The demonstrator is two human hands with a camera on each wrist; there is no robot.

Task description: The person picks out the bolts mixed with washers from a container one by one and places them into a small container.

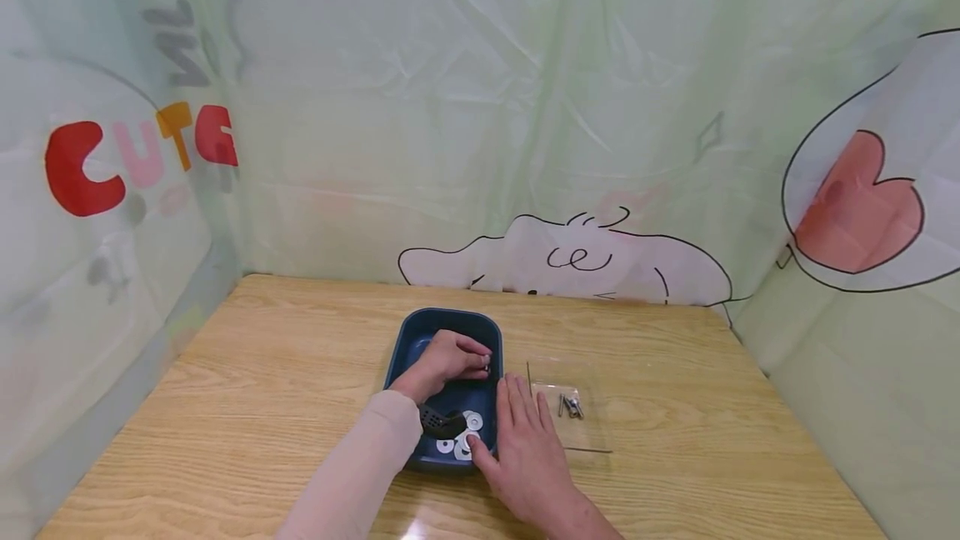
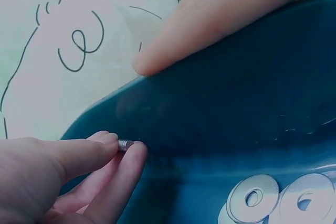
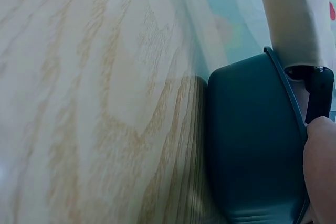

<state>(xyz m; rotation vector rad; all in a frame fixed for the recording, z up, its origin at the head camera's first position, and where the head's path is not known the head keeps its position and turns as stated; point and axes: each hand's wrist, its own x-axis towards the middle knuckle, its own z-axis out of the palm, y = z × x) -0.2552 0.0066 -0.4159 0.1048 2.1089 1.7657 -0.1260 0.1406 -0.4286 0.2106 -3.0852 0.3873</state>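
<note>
Pale printed backdrop [image 1: 375, 148] hung behind the wood-grain worktop [image 1: 285, 373]; its folds met the far edge, and the near edge was cut off in the head view.

Blue bin [image 1: 442, 322] sat about midway between the left and right edges, long axis running toward the far edge, probably so both arms could reach it. Pale sleeve [image 1: 352, 465] covered part of its left and near walls.

Clear tray [image 1: 592, 432] lay just off the bin's right side, on the right edge's side, likely for a short transfer. Its walls barely showed, outline hard to trace.

Right hand [image 1: 527, 452] was spread, fingers straight along the bin's right wall, likely to stop it sliding. Thumb reached over the rim; whether it touched a washer, can't tell.

Left hand [image 1: 450, 355] was inside the bin near the right wall, thumb and fingertip pinching a threaded piece.

Loose washers [image 2: 268, 196] lay in the bin's near end, some overlapping, count partly blocked. Small metal bolts [image 1: 575, 408] lay in the tray, too small to count.

Threaded piece [image 2: 125, 145]: only a short stretch showed between the fingertips, ends hidden, type unclear.
</note>
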